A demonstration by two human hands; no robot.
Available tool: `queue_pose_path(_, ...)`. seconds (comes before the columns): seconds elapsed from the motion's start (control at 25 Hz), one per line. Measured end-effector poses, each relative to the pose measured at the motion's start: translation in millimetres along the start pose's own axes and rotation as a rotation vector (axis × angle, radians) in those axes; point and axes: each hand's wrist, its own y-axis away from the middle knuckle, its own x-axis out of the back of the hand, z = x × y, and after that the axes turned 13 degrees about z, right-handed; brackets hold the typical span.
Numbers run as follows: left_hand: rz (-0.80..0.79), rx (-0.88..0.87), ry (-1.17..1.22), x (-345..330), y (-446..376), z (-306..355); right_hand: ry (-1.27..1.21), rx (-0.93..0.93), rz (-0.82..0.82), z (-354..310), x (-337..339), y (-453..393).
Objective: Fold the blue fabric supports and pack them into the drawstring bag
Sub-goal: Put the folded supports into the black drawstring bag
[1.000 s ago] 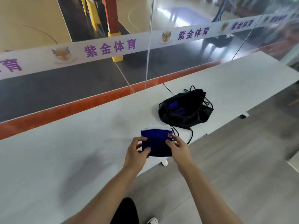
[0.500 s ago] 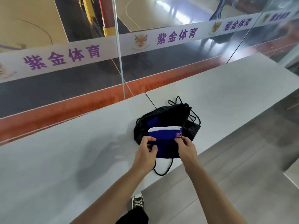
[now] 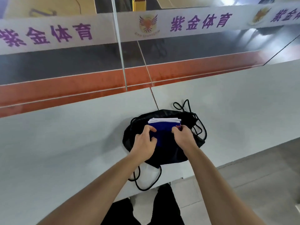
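White bench (image 3: 65,143): both hands (image 3: 164,140) pinch folded blue support (image 3: 164,127) (long axis left-right), seemingly over black bag (image 3: 162,158).

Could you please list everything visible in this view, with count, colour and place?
folded fabric support: one, blue with white edge, held over the bag.
drawstring bag: one, black, on the bench, cords trailing off its front edge.
bench: two grey-white slabs, seam behind the bag.
glass barrier: clear panels behind the bench.
banner: white strip, purple characters, across the glass.
left hand: gripping the support's left side.
right hand: gripping its right side.
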Motion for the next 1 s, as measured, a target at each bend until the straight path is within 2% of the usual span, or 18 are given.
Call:
queue_pose_path(0.24,0.017,-0.009,-0.244,-44,-32,0,0.362,-0.058,-0.259,-3,7,-69)
queue_pose_path(0.4,0.038,0.042,-0.355,-60,-31,-2,0.357,0.016,-0.23,-6,6,-92)
queue_pose_path(0.48,0.013,0.063,-0.526,-59,-26,-8,0.375,0.065,-0.234,-10,9,-96)
queue_pose_path(0.56,-0.036,0.046,-0.75,-60,-21,-10,0.445,0.124,-0.305,-10,15,-101)
queue_pose_path(0.64,-0.026,0.019,-0.843,-62,-26,-1,0.505,0.177,-0.357,-10,20,-105)
queue_pose_path(0.8,0.115,-0.027,-0.775,-63,-57,19,0.479,0.25,-0.351,-9,17,-102)
queue_pose_path(1.0,0.151,0.042,-0.605,-54,-70,18,0.148,0.181,-0.296,-5,3,-101)
